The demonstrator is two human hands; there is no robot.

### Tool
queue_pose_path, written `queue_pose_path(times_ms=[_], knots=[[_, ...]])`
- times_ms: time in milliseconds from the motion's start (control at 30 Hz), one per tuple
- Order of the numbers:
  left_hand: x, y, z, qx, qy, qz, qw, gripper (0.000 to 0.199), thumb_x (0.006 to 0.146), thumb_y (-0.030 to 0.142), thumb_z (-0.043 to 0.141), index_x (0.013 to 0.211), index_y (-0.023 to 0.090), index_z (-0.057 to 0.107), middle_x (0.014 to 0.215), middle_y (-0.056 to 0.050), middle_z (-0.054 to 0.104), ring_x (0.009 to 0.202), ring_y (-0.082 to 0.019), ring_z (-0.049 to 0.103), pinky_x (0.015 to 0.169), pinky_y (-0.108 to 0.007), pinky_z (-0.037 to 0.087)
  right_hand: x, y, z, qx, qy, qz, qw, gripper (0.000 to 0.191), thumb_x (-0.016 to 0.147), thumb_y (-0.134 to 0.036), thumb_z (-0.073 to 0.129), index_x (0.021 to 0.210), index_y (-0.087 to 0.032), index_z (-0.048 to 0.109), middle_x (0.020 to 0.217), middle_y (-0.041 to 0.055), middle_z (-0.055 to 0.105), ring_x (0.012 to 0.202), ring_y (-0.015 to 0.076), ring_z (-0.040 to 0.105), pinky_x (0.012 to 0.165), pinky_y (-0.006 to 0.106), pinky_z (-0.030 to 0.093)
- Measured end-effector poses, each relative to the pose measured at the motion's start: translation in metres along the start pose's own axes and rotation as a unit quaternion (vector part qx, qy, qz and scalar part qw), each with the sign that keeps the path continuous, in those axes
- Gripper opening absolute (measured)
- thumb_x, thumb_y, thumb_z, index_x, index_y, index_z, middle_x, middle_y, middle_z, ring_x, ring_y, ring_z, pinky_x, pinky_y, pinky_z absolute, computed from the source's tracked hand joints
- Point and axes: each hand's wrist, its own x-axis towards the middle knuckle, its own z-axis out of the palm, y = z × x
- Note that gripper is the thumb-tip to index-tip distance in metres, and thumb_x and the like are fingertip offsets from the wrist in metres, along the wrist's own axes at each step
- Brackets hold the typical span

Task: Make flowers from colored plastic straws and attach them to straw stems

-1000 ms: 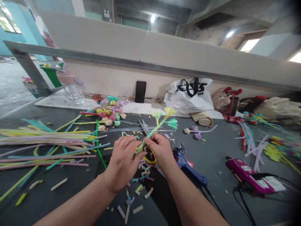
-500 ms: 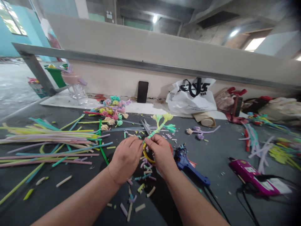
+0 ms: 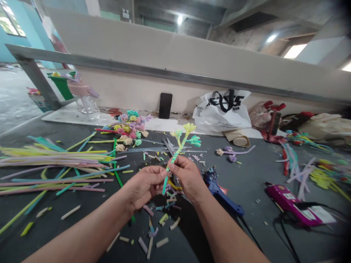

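A pipe-cleaner flower (image 3: 180, 147) with yellow, pale green and teal blooms tilts to the upper right between my hands. My right hand (image 3: 189, 177) pinches its twisted yellow-and-green stem between thumb and fingers. Lower on the stem, my left hand (image 3: 148, 182) pinches at the point where a teal end sticks out below. Behind the stem lie scissors (image 3: 169, 147) with their blades apart. A yellow ring-shaped item (image 3: 174, 185) shows partly beneath my hands; the rest of it is hidden.
Loose pipe cleaners (image 3: 63, 160) spread across the left. Finished-looking blooms (image 3: 133, 128) are heaped behind them. A blue glue gun (image 3: 223, 195) and a magenta corded device (image 3: 293, 204) lie to the right. Cut scraps (image 3: 163, 219) litter the front. A phone (image 3: 165, 106) leans at the back.
My left hand has turned and opened up its grip to a fingertip pinch, baring the teal stem end. The flower has shifted slightly left and stands a little more upright.
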Motion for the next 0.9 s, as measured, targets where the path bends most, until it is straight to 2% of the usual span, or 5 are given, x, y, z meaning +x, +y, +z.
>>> queue_pose_path(times_ms=[233,467,600,733,900], knots=[[0.001,-0.012,0.003,-0.180,-0.169,-0.030,0.969,0.024,0.074,0.022,0.064,0.062,0.013,0.045,0.051,0.006,0.033,0.041,-0.003,0.026,0.042,-0.017,0.022,-0.004,-0.006,-0.002,0.056,-0.065,0.002,0.996,0.022,0.058,-0.031,0.073,0.062,-0.017,0.056,0.056,-0.0039,0.046,0.050,0.0088,0.039,0.051,0.022,0.031],[-0.003,-0.015,0.005,-0.191,-0.204,-0.052,0.959,0.024,0.071,0.025,0.067,0.062,0.012,0.048,0.056,0.004,0.039,0.041,-0.003,0.032,0.042,-0.018,0.023,-0.004,-0.002,-0.009,0.027,-0.093,0.003,0.995,0.024,0.060,-0.035,0.072,0.065,-0.018,0.057,0.059,-0.0023,0.045,0.053,0.0105,0.039,0.049,0.022,0.031],[-0.002,-0.015,0.005,-0.143,-0.125,-0.040,0.981,0.023,0.071,0.028,0.068,0.066,0.012,0.052,0.055,0.004,0.042,0.042,-0.003,0.034,0.044,-0.017,0.026,0.000,-0.002,-0.014,-0.011,-0.083,-0.019,0.996,0.024,0.062,-0.035,0.072,0.067,-0.017,0.057,0.061,-0.0018,0.048,0.055,0.0106,0.042,0.052,0.022,0.035],[0.004,-0.013,-0.002,-0.001,-0.017,0.019,1.000,0.027,0.071,0.033,0.067,0.060,0.012,0.054,0.049,0.002,0.048,0.044,-0.005,0.040,0.046,-0.018,0.028,0.001,-0.009,-0.017,-0.085,-0.088,-0.031,0.992,0.022,0.068,-0.035,0.068,0.069,-0.017,0.058,0.063,-0.0024,0.051,0.056,0.0102,0.044,0.055,0.022,0.036],[0.007,-0.010,-0.008,0.199,0.061,0.103,0.973,0.034,0.074,0.039,0.061,0.054,0.014,0.050,0.045,0.004,0.045,0.043,-0.006,0.033,0.044,-0.019,0.021,0.002,-0.013,-0.019,-0.188,-0.087,-0.063,0.976,0.017,0.067,-0.031,0.068,0.069,-0.016,0.062,0.064,-0.0015,0.055,0.062,0.0130,0.049,0.060,0.024,0.038]])
